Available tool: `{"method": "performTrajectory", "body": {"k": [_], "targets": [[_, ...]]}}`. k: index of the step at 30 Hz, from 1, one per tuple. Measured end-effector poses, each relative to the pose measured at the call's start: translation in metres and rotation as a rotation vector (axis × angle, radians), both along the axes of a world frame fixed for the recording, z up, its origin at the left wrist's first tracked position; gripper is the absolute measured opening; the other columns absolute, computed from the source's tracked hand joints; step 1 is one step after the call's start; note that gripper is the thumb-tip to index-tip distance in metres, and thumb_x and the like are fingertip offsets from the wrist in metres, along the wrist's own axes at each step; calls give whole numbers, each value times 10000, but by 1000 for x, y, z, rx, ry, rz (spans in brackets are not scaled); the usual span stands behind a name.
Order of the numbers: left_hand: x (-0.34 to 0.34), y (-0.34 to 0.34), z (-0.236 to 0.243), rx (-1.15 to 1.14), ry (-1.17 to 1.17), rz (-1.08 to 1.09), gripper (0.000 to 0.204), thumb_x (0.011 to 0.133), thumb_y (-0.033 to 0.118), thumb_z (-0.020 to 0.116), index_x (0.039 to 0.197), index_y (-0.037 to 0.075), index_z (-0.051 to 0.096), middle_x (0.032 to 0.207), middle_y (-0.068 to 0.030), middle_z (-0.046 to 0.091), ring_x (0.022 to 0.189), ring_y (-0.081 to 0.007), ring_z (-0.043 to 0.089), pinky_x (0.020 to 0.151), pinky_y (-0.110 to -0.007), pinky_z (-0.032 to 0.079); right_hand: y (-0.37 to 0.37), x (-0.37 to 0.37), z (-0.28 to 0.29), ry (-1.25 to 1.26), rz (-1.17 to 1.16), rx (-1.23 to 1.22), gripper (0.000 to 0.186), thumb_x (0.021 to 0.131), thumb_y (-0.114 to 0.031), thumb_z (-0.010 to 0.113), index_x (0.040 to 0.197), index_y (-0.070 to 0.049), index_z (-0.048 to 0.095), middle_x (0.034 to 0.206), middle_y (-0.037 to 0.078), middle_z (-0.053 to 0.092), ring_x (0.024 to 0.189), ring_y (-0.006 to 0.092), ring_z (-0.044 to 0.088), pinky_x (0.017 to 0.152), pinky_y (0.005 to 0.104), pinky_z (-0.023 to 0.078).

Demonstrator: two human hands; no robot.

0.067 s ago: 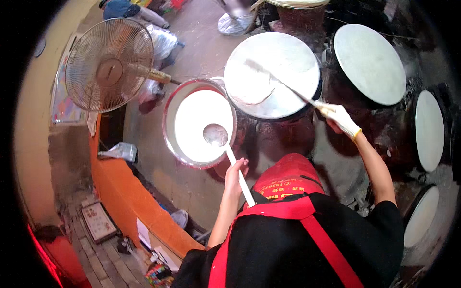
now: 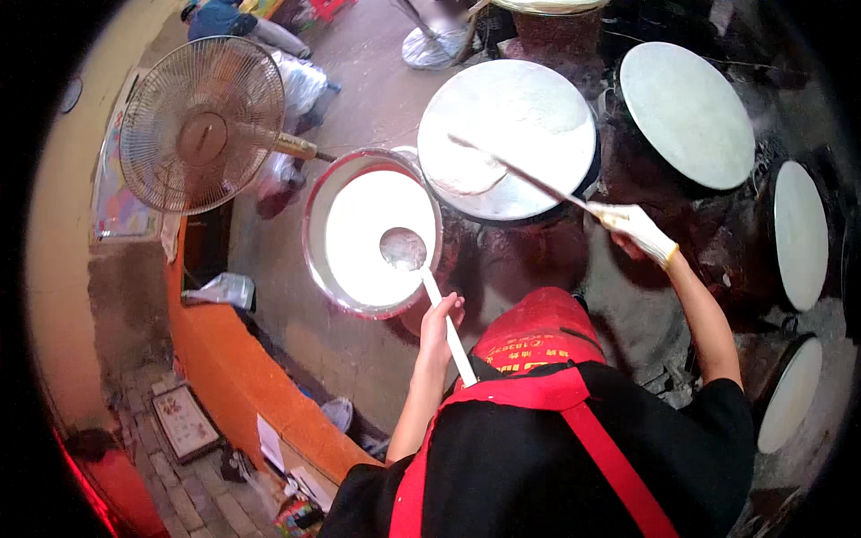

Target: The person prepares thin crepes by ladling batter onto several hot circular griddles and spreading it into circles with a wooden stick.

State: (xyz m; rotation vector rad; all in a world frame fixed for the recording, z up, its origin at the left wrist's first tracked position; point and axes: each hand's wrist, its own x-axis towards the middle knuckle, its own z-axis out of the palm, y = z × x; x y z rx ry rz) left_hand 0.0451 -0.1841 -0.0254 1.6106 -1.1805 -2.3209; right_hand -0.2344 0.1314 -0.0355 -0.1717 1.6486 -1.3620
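Note:
My bare left hand [image 2: 439, 325] grips the long white handle of a ladle [image 2: 403, 249]. The ladle's round bowl rests at the surface of white batter [image 2: 366, 215] inside a deep metal pot [image 2: 312, 269]. In a white knitted glove, my right hand [image 2: 633, 229] is closed around the end of a long, thin spatula [image 2: 536, 182]. Its blade reaches over a large round griddle [image 2: 565, 170] in front of me. White batter [image 2: 471, 177] is spread over part of that griddle, and the blade lies across it; whether it touches is hard to tell.
More round griddles, one at the far right [image 2: 689, 115] and another [image 2: 800, 238] nearer, curve around my right side. A caged fan [image 2: 203, 134] stands left of the pot. An orange counter [image 2: 229, 354] runs along the left. A person [image 2: 218, 20] is at the far left.
The spatula's blade has swung toward me over the griddle, and its tip sits lower. My left hand and the ladle have stayed in place. The view has shifted slightly.

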Motion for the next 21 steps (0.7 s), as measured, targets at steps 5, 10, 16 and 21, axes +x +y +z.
{"method": "performTrajectory", "body": {"k": [5, 10, 16, 21], "targets": [[26, -38, -6, 21, 10, -104, 135, 882, 178, 607, 838, 51, 607, 756, -31, 622, 645, -116, 585, 583, -220, 469, 48, 106, -2, -79, -255, 24, 406, 926, -312, 541, 1291, -135, 538, 523, -68, 376, 366, 39, 273, 338, 205, 219], [94, -70, -19, 16, 23, -90, 183, 879, 161, 603, 1022, 54, 645, 926, -1, 618, 855, -80, 559, 756, -228, 484, -131, 183, -7, -336, -654, -496, 418, 979, -345, 408, 1347, -148, 432, 466, -82, 289, 308, 39, 250, 266, 216, 200], [183, -85, 4, -60, -3, -10, 219, 875, 151, 603, 1071, 57, 631, 954, 29, 592, 884, -63, 518, 820, -221, 437, -398, 133, -42, -58, -768, -323, 284, 948, -395, 436, 930, -123, 515, 555, -14, 433, 373, 96, 385, 330, 243, 309], [226, -96, -5, -61, -74, 110, 239, 870, 167, 604, 1088, 70, 627, 834, 62, 498, 793, -34, 479, 794, -203, 427, -440, 139, -62, -3, -927, -286, 305, 968, -398, 368, 1054, -133, 491, 588, -9, 434, 372, 84, 370, 322, 252, 323]]}}
